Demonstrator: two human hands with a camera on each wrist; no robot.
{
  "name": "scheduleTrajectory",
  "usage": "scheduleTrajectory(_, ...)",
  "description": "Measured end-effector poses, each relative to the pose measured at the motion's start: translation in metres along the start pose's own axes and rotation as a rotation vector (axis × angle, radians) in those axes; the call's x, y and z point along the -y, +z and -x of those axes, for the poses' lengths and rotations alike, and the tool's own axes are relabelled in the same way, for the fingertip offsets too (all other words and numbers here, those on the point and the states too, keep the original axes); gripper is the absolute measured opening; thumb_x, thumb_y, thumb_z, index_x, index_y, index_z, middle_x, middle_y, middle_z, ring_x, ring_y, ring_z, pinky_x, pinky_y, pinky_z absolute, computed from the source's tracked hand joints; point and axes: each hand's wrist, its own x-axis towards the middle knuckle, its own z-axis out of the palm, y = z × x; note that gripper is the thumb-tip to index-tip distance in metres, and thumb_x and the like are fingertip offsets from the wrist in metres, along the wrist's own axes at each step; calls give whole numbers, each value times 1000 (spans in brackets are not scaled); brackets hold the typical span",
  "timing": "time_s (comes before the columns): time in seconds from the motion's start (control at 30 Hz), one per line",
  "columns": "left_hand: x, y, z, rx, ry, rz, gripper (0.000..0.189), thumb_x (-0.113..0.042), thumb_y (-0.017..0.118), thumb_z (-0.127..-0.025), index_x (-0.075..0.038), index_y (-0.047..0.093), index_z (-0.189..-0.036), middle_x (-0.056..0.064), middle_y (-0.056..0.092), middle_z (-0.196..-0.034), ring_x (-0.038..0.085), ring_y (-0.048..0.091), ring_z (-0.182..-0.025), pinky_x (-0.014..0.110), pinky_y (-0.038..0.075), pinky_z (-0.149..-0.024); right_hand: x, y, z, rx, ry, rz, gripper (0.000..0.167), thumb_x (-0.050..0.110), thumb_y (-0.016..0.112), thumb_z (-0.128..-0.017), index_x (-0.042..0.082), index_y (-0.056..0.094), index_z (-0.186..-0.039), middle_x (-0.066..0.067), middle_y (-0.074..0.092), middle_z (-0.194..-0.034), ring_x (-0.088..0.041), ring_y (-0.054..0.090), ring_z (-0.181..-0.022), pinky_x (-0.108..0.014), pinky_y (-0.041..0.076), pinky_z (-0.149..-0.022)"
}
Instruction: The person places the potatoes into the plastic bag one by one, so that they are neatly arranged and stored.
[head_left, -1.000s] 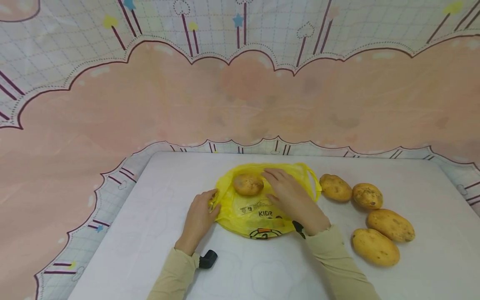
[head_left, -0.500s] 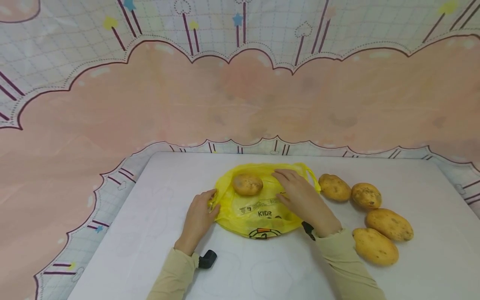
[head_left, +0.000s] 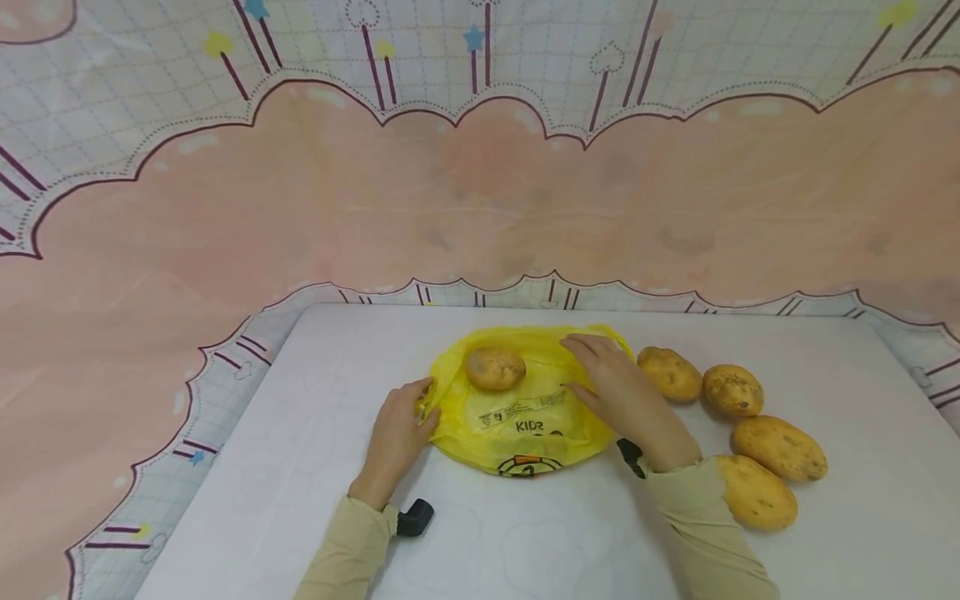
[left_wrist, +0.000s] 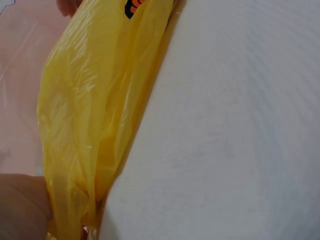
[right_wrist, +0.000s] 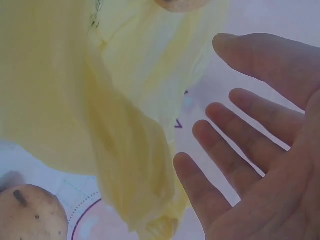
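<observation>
A yellow plastic bag lies spread on the table with its mouth open, and one potato rests inside it. At the bag's left edge my left hand pinches the plastic between thumb and fingers. In the left wrist view, the bag's side hangs from that grip, with only part of the hand showing. My right hand is over the bag's right side and holds nothing. Its fingers are spread and straight in the right wrist view, beside the yellow plastic. It hides part of the bag's handle.
To the right of the bag lie several potatoes: one close to the bag, a rounder potato, a long potato and a nearer potato. The white table meets a patterned cloth backdrop.
My right hand has shifted right, away from the potato in the bag and toward the bag's right edge. The left hand has kept its grip in place.
</observation>
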Motion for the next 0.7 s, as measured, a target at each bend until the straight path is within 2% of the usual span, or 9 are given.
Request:
scheduleTrajectory(0.4, -3, -1, -2, 10, -14, -7, 49, -16, 70, -92, -2, 56, -137, 13, 63, -126, 28, 56, -109, 44, 48, -96, -10, -13, 3, 3, 48, -12, 59, 18, 74, -90, 3, 50, -142, -18, 47, -147, -37, 44, -136, -55, 42, -107)
scheduleTrajectory(0.7, -2, -2, -3, 6, -8, -10, 49, -15, 71, -92, -1, 56, -136, 14, 64, -125, 29, 56, -108, 44, 48, -95, -20, -22, 5, -8, 69, -50, 57, 15, 70, -92, -1, 48, -142, -22, 46, -147, -39, 41, -136, -56, 41, -107)
